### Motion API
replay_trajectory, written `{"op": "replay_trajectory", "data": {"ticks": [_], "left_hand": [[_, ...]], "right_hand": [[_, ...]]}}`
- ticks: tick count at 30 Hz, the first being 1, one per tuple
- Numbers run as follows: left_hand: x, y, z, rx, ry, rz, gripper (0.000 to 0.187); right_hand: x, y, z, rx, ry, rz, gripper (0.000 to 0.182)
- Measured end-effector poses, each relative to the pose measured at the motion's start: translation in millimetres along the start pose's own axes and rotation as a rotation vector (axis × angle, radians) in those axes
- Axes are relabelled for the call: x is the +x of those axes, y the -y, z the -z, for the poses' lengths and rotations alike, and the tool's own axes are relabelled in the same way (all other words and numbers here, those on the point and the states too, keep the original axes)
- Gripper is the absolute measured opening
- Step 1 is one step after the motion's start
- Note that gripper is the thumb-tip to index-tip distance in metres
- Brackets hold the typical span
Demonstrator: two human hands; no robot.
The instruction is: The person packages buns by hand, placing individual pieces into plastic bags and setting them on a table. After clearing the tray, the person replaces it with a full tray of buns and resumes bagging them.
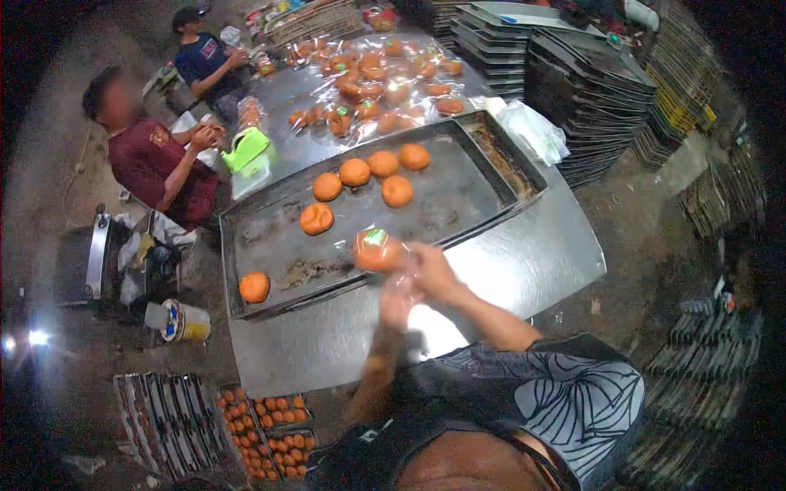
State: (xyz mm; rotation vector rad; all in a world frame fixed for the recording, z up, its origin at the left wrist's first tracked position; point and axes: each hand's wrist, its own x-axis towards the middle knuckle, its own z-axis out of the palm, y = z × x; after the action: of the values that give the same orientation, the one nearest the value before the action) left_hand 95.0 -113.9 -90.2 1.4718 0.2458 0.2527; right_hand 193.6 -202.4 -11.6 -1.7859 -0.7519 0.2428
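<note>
A bun in a clear bag with a green label [377, 250] is held over the near edge of the dark metal tray [278, 245]. My right hand [431, 270] is closed on the bag at the bun's right side. Just below the bun is my left hand [398, 299], blurred, its fingers closed at the bag's gathered end. Several unwrapped orange-brown buns [354, 172] lie in the tray, most toward its far side, with one bun [254, 287] alone at the near left corner.
Bagged buns [368, 90] are heaped on the far part of the metal table [524, 262]. Two people [164, 155] stand at left beside a green object [246, 150]. Stacked trays [585, 106] and a plastic bag [534, 131] are at right; more bun trays [270, 434] sit below left.
</note>
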Motion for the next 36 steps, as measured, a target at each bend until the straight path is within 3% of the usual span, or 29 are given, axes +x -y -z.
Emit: {"op": "replay_trajectory", "data": {"ticks": [1, 2, 3, 4, 5, 7, 9, 10, 11, 12, 13, 14, 17, 19, 20, 21, 22, 23, 25, 26, 28, 29, 30, 31, 32, 33, 34, 35, 36], "left_hand": [[-3, -6, -11, 0.316, 0.058, 0.026, 0.027], [-4, 7, -20, 0.164, 0.095, 0.127, 0.029], [-6, 25, -31, 0.004, 0.135, 0.225, 0.032], [-5, 35, -45, 0.331, 0.133, 0.186, 0.034], [-5, 47, -55, 0.765, 0.116, -0.032, 0.034], [0, 105, -53, 0.880, 0.119, -0.215, 0.027], [8, 112, -46, 0.846, 0.136, -0.105, 0.028], [14, 113, -42, 0.800, 0.151, 0.001, 0.028], [14, 106, -37, 0.711, 0.188, -0.011, 0.024], [15, 88, -26, 0.756, 0.324, -0.104, 0.022], [20, 71, -19, 0.800, 0.459, -0.203, 0.020], [24, 66, -18, 0.798, 0.456, -0.208, 0.020], [20, 53, -30, 0.547, 0.367, 0.074, 0.021], [21, 29, -54, 0.367, 0.413, 0.248, 0.024], [19, 47, -55, 0.451, 0.374, 0.136, 0.021], [17, 28, -63, 0.461, 0.293, 0.324, 0.020], [16, 8, -71, 0.508, 0.301, 0.370, 0.019], [12, -4, -76, 0.551, 0.311, 0.414, 0.018], [8, 53, -73, 0.443, 0.267, 0.285, 0.016], [4, 73, -71, 0.356, 0.208, 0.154, 0.015], [7, 19, -74, 0.316, 0.068, 0.013, 0.013], [10, -8, -75, 0.282, -0.077, -0.128, 0.012], [11, -15, -66, 0.501, 0.046, -0.305, 0.011], [10, -25, -63, 0.442, 0.040, -0.279, 0.013], [19, 6, -54, 0.391, -0.176, -0.375, 0.016], [29, 36, -45, 0.336, -0.395, -0.466, 0.020], [33, 29, -38, 0.334, -0.403, -0.461, 0.020], [37, 15, -25, -0.269, -0.471, -0.216, 0.022], [36, 3, -10, -0.867, -0.511, 0.044, 0.025]], "right_hand": [[24, -12, 10, -0.139, -0.091, 0.062, 0.018], [52, -16, 22, -0.176, -0.164, 0.162, 0.018], [76, 12, 34, -0.133, -0.185, 0.079, 0.020], [94, 43, 41, -0.097, -0.206, -0.009, 0.023], [112, 42, 37, -0.105, -0.201, -0.008, 0.023], [137, 23, 23, -0.258, -0.516, 0.639, 0.032], [90, -18, 26, -0.159, -0.087, 0.474, 0.039], [50, -18, 35, 0.026, 0.096, 0.199, 0.035], [17, -49, 44, 0.087, 0.361, 0.016, 0.036], [-29, -79, 47, 0.110, 0.443, -0.293, 0.026], [-62, -104, 54, 0.051, 0.614, -0.297, 0.028], [-92, -149, 42, 0.256, 0.695, -0.356, 0.032], [-96, -93, 57, 0.133, 0.452, -0.171, 0.037], [-94, -114, 54, 0.086, 0.389, -0.258, 0.044], [-94, -110, 61, 0.077, 0.422, -0.277, 0.042], [-98, -109, 66, 0.063, 0.453, -0.295, 0.040], [-109, -110, 66, -0.264, 0.373, -0.307, 0.031], [-120, -113, 59, -0.267, 0.378, -0.328, 0.031], [-131, -118, 45, -0.171, 0.089, -0.479, 0.025], [-117, -77, 52, 0.178, 0.058, -0.664, 0.024], [-92, -88, 49, 0.656, 0.254, -0.891, 0.026], [-78, -113, 39, 1.139, 0.245, -0.860, 0.029], [-60, -133, 32, 1.620, 0.224, -0.791, 0.032], [-27, -49, 46, 1.369, -0.033, -0.843, 0.035], [-8, -30, 45, 1.182, 0.059, -0.662, 0.041], [5, -7, 30, 1.289, -0.057, -0.587, 0.042], [7, -22, 2, 1.249, -0.025, -0.427, 0.045], [5, -38, -23, 1.207, 0.008, -0.267, 0.048], [1, -31, -34, 1.177, 0.232, -0.357, 0.049]]}}
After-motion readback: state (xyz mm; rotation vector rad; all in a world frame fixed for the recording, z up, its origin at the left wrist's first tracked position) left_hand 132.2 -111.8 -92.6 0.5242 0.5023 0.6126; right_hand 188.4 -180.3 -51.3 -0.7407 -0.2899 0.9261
